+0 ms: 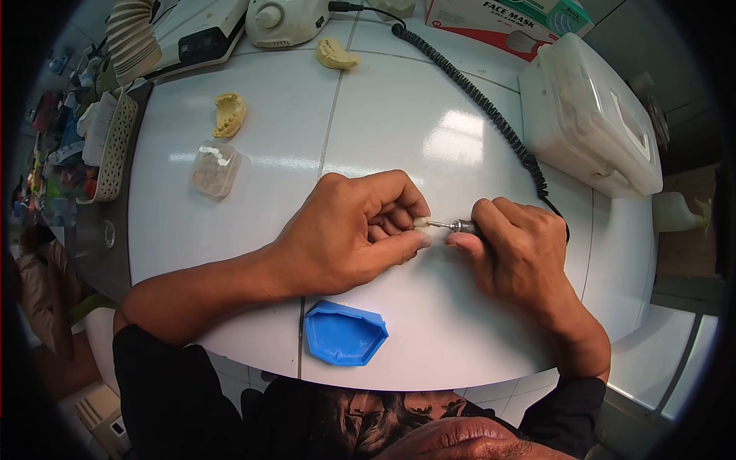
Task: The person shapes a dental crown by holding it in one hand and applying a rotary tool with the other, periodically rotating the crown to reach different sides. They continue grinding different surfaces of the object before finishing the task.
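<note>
Between the thumb and fingers of my left hand (356,226) is a small whitish piece (421,223). My right hand (521,249) is wrapped round a dark rotary handpiece (465,227), whose thin metal bit points left and meets the piece, or nearly so. Below my left hand lies a blue angular tray (346,334). A clear plastic box (215,170) with small pale items inside sits to the left, just below a yellowish dental cast (229,115). Another cast (336,54) rests farther back.
A coiled black cord (491,110) runs from the back down to the right. A white lidded case (590,115) stands at the right, near a face mask box (506,24). At the back is a white control unit (285,21); a woven basket (116,147) is at the left.
</note>
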`<state>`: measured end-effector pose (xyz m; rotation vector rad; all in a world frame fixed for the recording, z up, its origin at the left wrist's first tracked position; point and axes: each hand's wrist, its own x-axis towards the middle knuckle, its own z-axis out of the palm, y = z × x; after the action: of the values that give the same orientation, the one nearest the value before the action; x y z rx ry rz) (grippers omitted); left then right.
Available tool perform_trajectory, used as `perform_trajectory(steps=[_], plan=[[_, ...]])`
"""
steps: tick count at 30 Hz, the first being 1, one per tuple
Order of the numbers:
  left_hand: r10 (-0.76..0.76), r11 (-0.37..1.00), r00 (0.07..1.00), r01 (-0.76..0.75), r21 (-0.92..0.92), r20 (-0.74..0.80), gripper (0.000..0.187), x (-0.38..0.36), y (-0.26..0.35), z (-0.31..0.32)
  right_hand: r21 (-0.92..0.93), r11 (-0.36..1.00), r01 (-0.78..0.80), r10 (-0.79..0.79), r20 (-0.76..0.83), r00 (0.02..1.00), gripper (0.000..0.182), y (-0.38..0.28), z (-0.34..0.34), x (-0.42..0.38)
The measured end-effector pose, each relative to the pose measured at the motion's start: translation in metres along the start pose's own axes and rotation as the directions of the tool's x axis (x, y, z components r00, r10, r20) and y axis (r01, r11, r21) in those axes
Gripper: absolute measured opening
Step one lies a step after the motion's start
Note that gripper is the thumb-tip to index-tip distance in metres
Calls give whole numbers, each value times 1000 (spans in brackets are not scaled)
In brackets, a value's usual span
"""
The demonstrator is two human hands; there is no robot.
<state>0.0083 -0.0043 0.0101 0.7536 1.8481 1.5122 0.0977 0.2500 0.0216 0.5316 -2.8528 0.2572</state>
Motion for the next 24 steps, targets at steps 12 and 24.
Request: perform_trajectory(steps=[12,24], plan=[[14,1000,1000,-14,9,-5,21,1,-2,0,11,1000,-2,2,3,1000,48,1,0,0],[48,998,999,-48,36,0,21,0,0,1,5,1000,-13,13,-2,1000,49,1,1,0]])
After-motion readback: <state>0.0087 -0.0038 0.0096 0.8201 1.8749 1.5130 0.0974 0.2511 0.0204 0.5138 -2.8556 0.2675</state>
